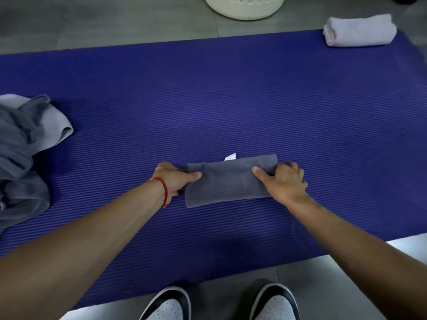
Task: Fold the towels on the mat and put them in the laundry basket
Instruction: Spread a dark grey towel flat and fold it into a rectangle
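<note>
A ribbed blue foam mat (231, 100) lies flat on a grey tiled floor (115, 24). Taking the mat as landmark: near the middle of its near half rests a folded dark grey rectangular towel (228, 183), a small white tag (230, 156) showing at its far edge. At the mat's left edge sits a crumpled heap of grey towels (25, 144). On its far right corner lies a folded pale lilac towel (359, 31). Beyond its far edge, on the floor, stands a round cream plastic laundry basket (245, 8). At its near edge, two black-and-white shoes (166, 306) stand on the floor.

two folded towels (231, 181), one towel heap (23, 153), one mat (231, 100), one basket (245, 10), two shoes (166, 306)
</note>
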Demonstrator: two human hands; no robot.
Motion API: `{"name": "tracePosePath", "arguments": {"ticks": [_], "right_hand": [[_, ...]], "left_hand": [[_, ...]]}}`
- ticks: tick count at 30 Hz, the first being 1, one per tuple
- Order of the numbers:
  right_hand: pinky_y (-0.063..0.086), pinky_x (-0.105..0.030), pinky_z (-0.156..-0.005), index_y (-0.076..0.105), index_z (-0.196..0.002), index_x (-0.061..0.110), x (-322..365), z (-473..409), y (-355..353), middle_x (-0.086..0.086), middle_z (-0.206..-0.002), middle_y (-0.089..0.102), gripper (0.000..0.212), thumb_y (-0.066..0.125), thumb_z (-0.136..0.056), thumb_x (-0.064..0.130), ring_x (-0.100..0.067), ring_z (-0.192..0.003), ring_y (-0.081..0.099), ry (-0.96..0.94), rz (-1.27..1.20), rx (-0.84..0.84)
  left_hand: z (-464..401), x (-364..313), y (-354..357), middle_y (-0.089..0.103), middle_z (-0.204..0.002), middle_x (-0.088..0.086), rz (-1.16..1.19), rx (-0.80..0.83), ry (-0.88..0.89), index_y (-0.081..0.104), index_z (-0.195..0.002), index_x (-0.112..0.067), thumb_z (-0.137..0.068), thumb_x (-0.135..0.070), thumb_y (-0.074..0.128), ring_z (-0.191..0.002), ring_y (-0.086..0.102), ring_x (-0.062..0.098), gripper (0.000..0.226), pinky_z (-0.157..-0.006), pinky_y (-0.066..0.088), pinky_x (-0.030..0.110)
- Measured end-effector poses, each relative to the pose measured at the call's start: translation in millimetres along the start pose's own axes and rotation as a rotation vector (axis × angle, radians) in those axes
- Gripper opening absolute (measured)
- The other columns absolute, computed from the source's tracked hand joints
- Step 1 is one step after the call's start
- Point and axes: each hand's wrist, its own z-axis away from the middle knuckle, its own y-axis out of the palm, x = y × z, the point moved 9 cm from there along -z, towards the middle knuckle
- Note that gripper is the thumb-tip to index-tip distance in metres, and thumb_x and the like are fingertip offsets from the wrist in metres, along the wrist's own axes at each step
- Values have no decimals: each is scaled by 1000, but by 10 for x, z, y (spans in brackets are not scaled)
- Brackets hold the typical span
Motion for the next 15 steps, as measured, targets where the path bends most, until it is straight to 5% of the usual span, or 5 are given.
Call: {"name": "tracePosePath", "arguments": {"ticks": [3,6,12,15], "right_hand": [[51,-48,-102,65,-110,26,-88,-52,-50,5,-120,68,68,72,-66,78,-20,-115,62,48,-307,87],[58,-36,-93,66,-112,26,-74,-81,-109,11,-97,78,55,86,-69,56,-7,-92,74,-7,-606,230],[58,-34,-90,57,-127,27,51,-447,-659,9,-104,78,78,93,-61,45,-9,-96,75,-95,-828,324],[57,-32,-88,62,-129,31,289,-540,-1196,8,-116,76,59,82,-76,47,-11,-106,73,-184,-882,392]], "left_hand": [[66,-109,79,79,-94,2,102,91,38,77,-100,-11,-82,-28,85,-89,76,16,25,-81,62,33],[154,-348,58,78,-95,-1,21,65,159,74,-102,-14,-86,-35,80,-92,74,13,27,-82,60,32],[221,-1040,106,78,-109,1,47,221,256,70,-118,-11,-74,-43,83,-106,73,18,55,-95,56,41],[316,-1536,110,75,-117,8,174,272,262,64,-128,-6,-76,-33,81,-110,72,23,61,-99,55,46]]}}
